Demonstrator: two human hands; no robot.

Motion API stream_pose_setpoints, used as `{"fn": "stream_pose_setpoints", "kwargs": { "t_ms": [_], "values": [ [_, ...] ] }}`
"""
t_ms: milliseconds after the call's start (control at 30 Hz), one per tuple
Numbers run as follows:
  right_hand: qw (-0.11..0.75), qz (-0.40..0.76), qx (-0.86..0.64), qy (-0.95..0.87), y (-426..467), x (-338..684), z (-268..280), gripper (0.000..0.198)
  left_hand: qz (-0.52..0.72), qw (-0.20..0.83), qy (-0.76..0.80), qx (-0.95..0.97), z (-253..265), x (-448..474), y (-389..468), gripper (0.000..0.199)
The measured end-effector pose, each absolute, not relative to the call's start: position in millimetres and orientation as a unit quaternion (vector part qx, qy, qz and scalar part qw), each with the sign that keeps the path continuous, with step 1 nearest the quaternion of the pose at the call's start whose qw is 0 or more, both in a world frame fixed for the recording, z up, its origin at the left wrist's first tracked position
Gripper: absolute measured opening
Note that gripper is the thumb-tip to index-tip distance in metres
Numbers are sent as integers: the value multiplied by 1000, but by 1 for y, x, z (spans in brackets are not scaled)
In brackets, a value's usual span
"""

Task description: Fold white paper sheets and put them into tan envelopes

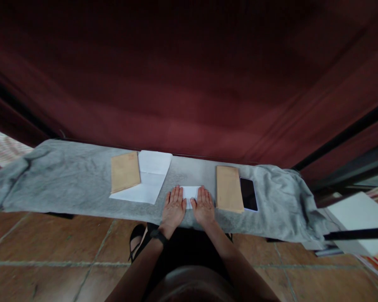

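Note:
A small folded sheet of white paper (190,192) lies flat on the grey cloth in front of me. My left hand (174,207) rests palm down over its left side, fingers stretched out and pointing away from me. On the right side of the paper, my right hand (203,206) lies flat in the same way. Both thumbs reach in toward the middle of the paper. Part of the sheet is hidden under the hands. Just right of my right hand is a stack of brown envelopes (229,188).
Grey cloth (75,180) covers the long narrow surface. To the left, a brown envelope (125,172) lies partly over creased white sheets (153,176). A phone (248,194) sits beside the right stack. A dark red panel (189,105) rises behind. White board (360,218) stands at far right.

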State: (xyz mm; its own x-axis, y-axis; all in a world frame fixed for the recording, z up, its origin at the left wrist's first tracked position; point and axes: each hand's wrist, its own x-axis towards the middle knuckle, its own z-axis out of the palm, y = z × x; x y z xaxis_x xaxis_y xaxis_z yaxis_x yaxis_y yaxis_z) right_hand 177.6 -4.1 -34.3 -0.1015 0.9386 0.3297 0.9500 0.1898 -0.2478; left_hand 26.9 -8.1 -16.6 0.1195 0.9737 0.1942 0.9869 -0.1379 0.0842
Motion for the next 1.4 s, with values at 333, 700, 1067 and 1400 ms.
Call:
{"fn": "stream_pose_setpoints", "kwargs": {
  "t_ms": [333,700,1067,1400],
  "values": [
    [253,-79,-629,-731,-25,187,-42,61,-108,36,-657,-745,-18,28,-8,58],
    [251,-34,-598,-761,-43,179,-27,55,-119,32,-652,-749,-17,27,-8,58],
    [251,-23,-546,-799,-44,170,-27,52,-96,36,-649,-754,-17,28,-9,56],
    [232,-48,-601,-764,-49,188,-28,54,-126,24,-655,-745,-19,33,-9,58]
  ]
}}
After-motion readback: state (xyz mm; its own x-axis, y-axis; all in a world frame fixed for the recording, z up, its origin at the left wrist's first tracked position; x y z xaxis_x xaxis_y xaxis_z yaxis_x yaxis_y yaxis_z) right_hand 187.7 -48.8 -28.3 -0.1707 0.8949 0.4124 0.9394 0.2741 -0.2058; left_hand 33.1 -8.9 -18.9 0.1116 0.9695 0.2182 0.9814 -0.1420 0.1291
